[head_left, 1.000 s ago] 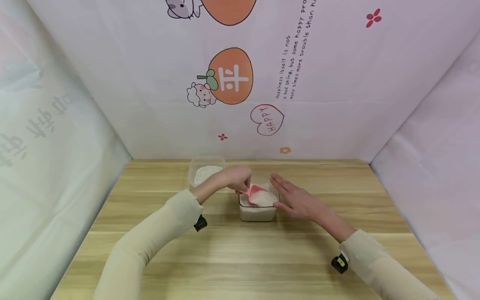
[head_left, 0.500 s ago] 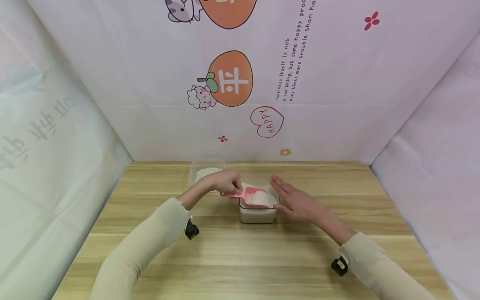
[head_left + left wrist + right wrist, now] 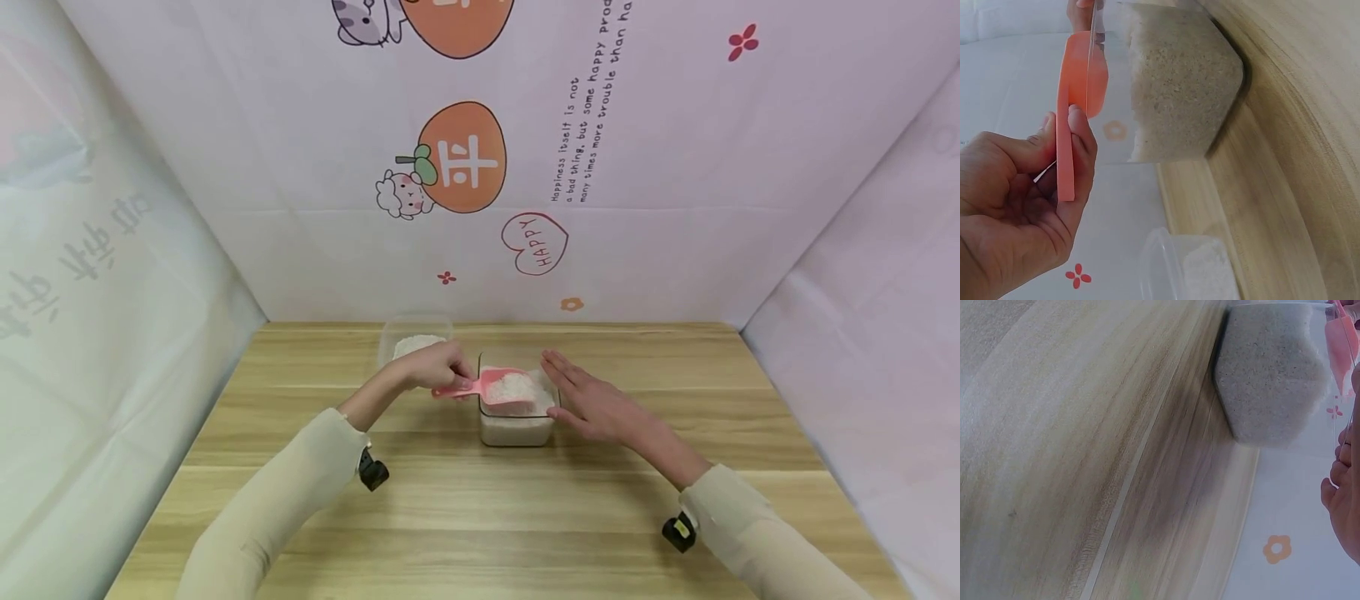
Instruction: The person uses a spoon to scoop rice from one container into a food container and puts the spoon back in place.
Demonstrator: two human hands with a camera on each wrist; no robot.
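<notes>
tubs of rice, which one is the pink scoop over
The nearer, fuller tub, beside the right hand. The far tub sits behind the left hand, which holds the scoop.

Left grip [image 3: 437, 367] pinched — right [image 3: 592, 402] flat

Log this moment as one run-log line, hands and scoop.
left hand: pinches pink scoop handle | scoop: holds white grains, over near container | right hand: flat against container side | far container: behind
</notes>
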